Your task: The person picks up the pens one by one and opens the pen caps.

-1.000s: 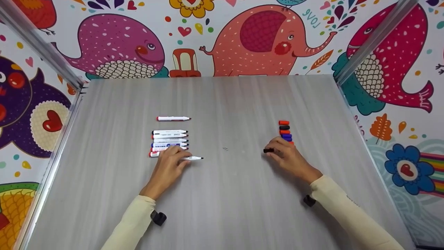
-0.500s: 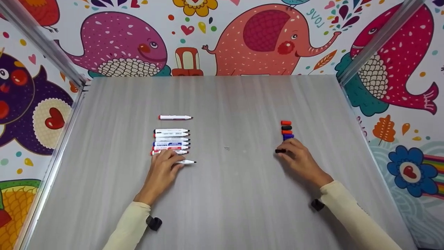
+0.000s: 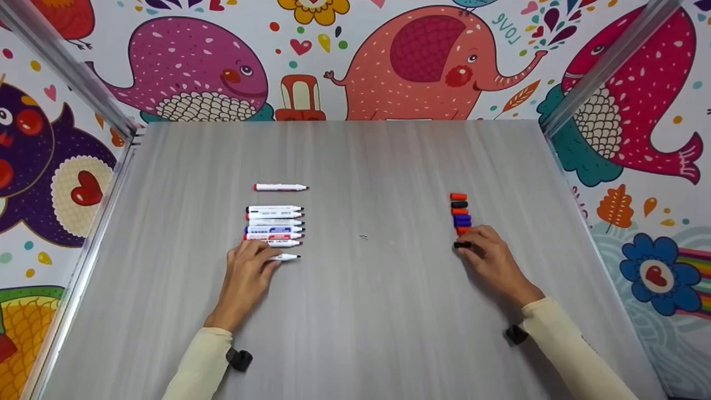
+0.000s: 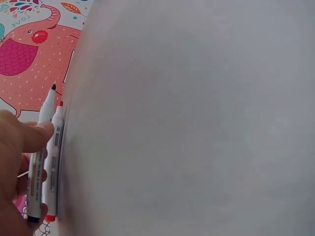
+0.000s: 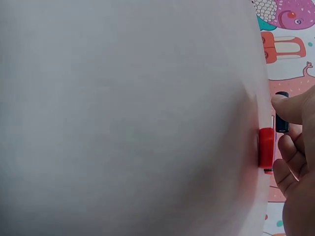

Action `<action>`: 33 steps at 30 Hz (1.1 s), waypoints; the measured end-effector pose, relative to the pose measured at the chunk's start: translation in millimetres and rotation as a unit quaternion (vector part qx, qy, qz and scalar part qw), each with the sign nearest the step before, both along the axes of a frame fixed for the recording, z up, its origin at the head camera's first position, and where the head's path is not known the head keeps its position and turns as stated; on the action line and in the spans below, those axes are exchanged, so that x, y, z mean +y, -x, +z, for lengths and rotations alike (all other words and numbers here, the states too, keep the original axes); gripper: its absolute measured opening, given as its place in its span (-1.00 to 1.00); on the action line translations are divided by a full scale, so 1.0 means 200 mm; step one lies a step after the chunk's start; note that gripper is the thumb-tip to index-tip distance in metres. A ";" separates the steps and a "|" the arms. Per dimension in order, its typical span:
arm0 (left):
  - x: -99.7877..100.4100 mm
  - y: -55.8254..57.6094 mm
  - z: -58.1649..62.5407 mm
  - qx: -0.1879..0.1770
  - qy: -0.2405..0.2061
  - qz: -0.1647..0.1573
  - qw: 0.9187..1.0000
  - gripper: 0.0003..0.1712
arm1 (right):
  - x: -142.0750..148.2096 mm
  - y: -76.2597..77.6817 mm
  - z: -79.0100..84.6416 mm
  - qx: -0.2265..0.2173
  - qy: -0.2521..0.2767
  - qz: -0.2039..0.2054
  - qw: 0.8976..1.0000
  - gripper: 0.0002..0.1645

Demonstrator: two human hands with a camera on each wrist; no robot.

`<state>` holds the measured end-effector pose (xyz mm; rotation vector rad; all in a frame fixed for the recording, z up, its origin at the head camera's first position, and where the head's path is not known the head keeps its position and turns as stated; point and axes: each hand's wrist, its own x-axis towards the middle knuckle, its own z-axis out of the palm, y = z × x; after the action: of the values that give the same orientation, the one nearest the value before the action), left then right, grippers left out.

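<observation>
My left hand (image 3: 247, 272) grips an uncapped white marker (image 4: 37, 169) with a black tip, just on the near side of a row of uncapped white markers (image 3: 276, 223). In the left wrist view its thumb and fingers wrap the barrel, and a red-tipped marker (image 4: 54, 157) lies right beside it. Over on the right, my right hand (image 3: 497, 266) pinches a small black cap (image 5: 282, 115) between thumb and fingers, at the near end of a column of caps. A red cap (image 5: 266, 147) lies on the table close by.
One more uncapped marker (image 3: 281, 188) lies apart, beyond the row. The column includes orange-red, black and blue caps (image 3: 462, 220). A small dark mark (image 3: 363, 237) shows mid-table. Patterned walls border the grey table (image 3: 355, 333) at the back and both sides.
My left hand has drawn the black-tipped marker leftward, to the near side of the row. My right hand has carried the black cap rightward to the near end of the cap column.
</observation>
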<state>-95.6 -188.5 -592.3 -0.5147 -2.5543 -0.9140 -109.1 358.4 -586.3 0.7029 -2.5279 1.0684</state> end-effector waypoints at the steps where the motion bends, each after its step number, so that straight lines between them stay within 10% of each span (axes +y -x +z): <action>1: 0.00 0.00 0.00 0.000 0.001 0.002 1.000 -0.75 | 0.01 0.00 0.00 0.001 -0.002 -0.002 1.000 -0.63; 33: -0.02 0.03 -0.01 0.001 0.046 0.025 0.999 -0.79 | 0.07 0.02 -0.06 -0.009 -0.004 -0.046 0.999 -0.65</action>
<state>-102.5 -193.0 -593.4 -0.4763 -2.6046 -0.7822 -112.4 371.6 -597.4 0.5748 -2.5537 1.0382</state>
